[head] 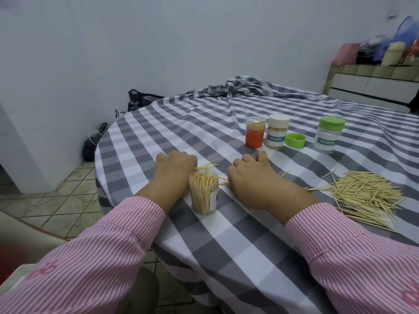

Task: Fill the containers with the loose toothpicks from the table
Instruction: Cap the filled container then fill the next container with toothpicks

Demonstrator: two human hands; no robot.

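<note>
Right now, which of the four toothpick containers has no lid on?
The clear container between the two hands, nearest the person, packed with toothpicks sticking out of its open top. The three farther back all wear lids: clear, cream and green.

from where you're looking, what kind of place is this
Most likely a room in a home, not a workshop. A table under a grey checked cloth stands by a plain white wall on a tiled floor, with a tiled counter of household clutter at the back.
</note>
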